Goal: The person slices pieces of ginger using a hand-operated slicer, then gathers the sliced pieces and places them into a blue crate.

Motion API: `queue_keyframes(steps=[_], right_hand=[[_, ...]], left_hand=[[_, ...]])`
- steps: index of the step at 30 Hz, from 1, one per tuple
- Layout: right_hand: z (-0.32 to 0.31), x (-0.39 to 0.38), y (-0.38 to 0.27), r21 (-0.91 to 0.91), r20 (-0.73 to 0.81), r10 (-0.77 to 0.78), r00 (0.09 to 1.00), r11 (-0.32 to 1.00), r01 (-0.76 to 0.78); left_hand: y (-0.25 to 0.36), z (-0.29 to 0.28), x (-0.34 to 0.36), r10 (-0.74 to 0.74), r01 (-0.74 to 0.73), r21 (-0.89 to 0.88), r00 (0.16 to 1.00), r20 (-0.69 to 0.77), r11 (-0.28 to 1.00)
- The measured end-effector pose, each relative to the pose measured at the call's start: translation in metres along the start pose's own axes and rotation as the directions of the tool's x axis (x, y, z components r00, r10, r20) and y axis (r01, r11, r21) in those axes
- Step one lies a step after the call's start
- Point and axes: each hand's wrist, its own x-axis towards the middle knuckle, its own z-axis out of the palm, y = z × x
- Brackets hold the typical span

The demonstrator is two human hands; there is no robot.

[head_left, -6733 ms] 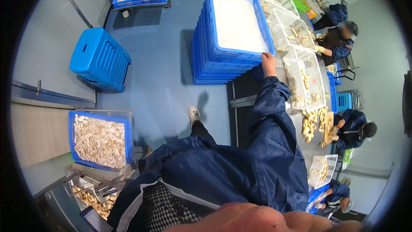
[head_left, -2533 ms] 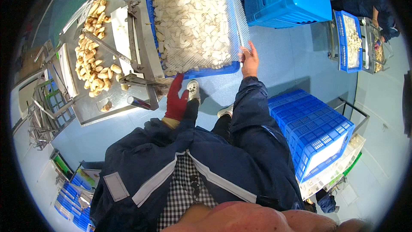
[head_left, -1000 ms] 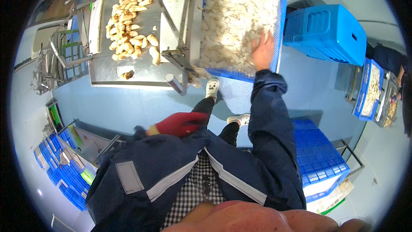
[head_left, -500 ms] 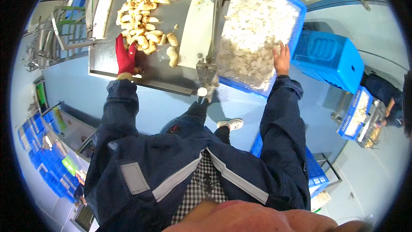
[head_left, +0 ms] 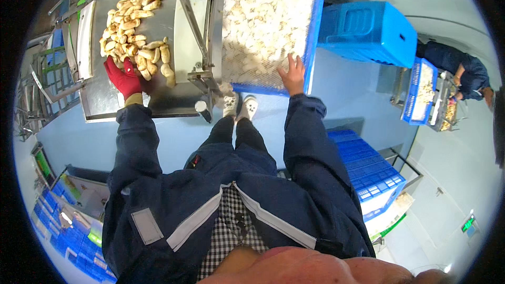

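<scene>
My left hand (head_left: 125,78), in a red glove, rests open at the near end of a pile of pale, brown-tipped mushrooms (head_left: 130,26). They look like king oyster mushrooms and lie on a steel worktable (head_left: 105,100). Its fingertips meet the closest ones; whether any is under the palm is hidden. A bare right hand (head_left: 292,76) of mine is over the near right part of a blue mesh tray (head_left: 314,21), fingers spread and holding nothing. Pale thin slices (head_left: 263,16) cover much of that tray.
Between pile and tray stands a metal frame with a hinged bar (head_left: 192,21) beside a white board (head_left: 184,55). A blue bin (head_left: 368,31) sits right of the tray. Stacked blue crates (head_left: 363,163) are at my right side. Another person (head_left: 455,63) works at the far right.
The view has shifted, so table and tray appear farther left. My feet now stand together. The right hand's fingers have spread wider, and the left hand's fingers now reach toward the mushrooms.
</scene>
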Motion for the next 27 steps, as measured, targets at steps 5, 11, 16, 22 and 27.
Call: queue_keyframes(steps=[5,11,16,22,27], right_hand=[[0.017,0.0,-0.005,-0.1,0.243,0.182,0.953,0.982,-0.162],[-0.028,-0.026,0.0,0.143,-0.001,-0.119,0.993,0.983,0.118],[-0.056,-0.072,0.034,0.217,0.182,-0.052,0.982,0.976,0.011],[-0.094,-0.12,-0.013,0.353,0.445,-0.096,0.89,0.933,-0.076],[-0.132,-0.149,-0.018,0.305,0.505,-0.04,0.862,0.943,-0.135]], left_hand=[[-0.021,0.019,0.002,0.122,-0.121,-0.012,0.991,0.048,0.993],[0.01,0.048,-0.002,0.037,-0.034,-0.038,0.994,0.1,0.999],[0.049,0.016,0.009,0.066,-0.059,-0.088,0.994,0.086,0.994],[-0.036,-0.093,-0.084,-0.132,0.09,0.22,0.974,0.182,0.971],[0.058,-0.068,-0.113,-0.26,0.033,0.557,0.906,0.335,0.83]])
